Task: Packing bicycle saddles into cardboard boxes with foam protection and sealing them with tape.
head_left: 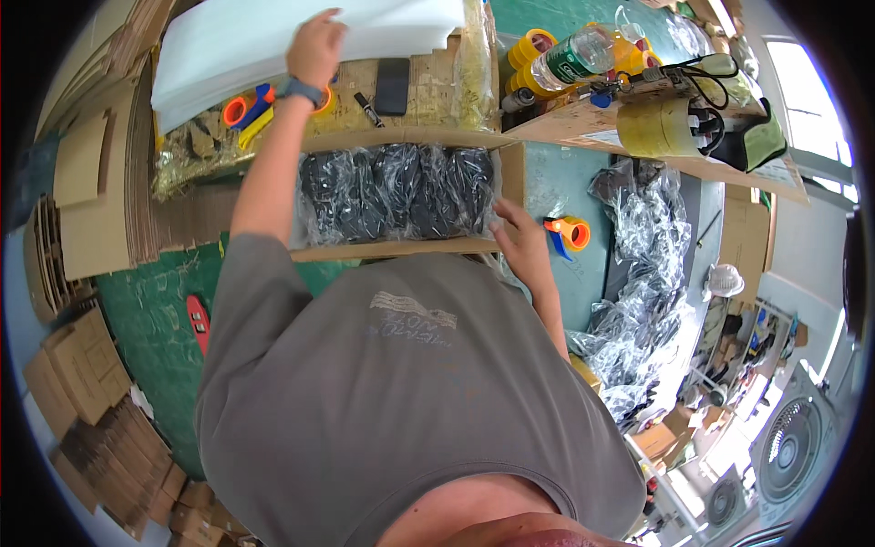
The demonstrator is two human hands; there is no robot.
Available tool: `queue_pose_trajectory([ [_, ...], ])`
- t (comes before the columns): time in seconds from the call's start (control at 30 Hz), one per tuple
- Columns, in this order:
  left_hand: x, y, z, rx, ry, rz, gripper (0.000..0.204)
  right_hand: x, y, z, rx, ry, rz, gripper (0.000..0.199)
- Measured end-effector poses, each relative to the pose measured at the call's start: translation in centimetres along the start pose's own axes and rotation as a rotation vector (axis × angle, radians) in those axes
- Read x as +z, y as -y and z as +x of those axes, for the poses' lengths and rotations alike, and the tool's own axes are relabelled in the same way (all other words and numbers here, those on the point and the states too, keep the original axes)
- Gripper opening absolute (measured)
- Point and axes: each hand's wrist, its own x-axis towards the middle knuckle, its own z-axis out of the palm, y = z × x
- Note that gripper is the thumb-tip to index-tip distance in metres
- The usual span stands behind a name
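My left hand (316,50), with a dark watch on its wrist, reaches over a stack of white sheets (228,55) at the far left. Its fingers are bent but apart, with nothing visible in them; contact with the top sheet is unclear. In front of me an open cardboard carton (401,248) holds several dark items in clear plastic bags (396,191), laid in a row. My right hand (526,242) is at the carton's right end, fingers apart and holding nothing, close to the bagged items.
An orange-and-blue tape dispenser (570,234) lies right of the carton, before a heap of plastic-wrapped dark items (643,283). Beyond the carton are a phone (393,87), a marker (369,109) and another tape dispenser (248,111). A bottle (579,56) lies by yellow tape rolls (529,47).
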Motion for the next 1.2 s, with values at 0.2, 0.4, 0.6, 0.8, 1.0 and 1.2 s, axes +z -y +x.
queue_pose_trajectory([
  [0.2, 0.1, -26.2, -20.1, 0.037, 0.648, -0.239, 0.009, -7.2, 8.1, 0.4, 0.085, 0.238, 0.888, 0.047],
  [0.4, 6.9, -29.1, -30.8, -0.365, 0.915, -0.369, 0.022, -2.8, 9.1, 5.1, -0.266, 0.218, 0.054, 0.056],
  [0.6, -2.8, -22.5, -23.8, -0.702, 0.749, -0.153, 0.109, 9.0, -4.2, 12.4, 0.331, 0.431, -0.587, 0.124],
  [0.8, -2.8, -9.3, -31.0, -0.96, 1.015, 0.236, 0.149, 15.4, -18.3, 13.6, 0.513, 0.578, -0.412, 0.156],
  [1.0, -3.7, -6.0, -30.4, -1.135, 1.045, 0.19, 0.163, 17.2, -21.6, 15.4, 0.516, 0.38, -0.346, 0.164],
  [1.2, -6.7, -5.6, -32.8, -1.072, 0.924, 0.18, 0.13, 12.0, -14.4, 15.3, 0.515, 0.373, -0.065, 0.142],
])
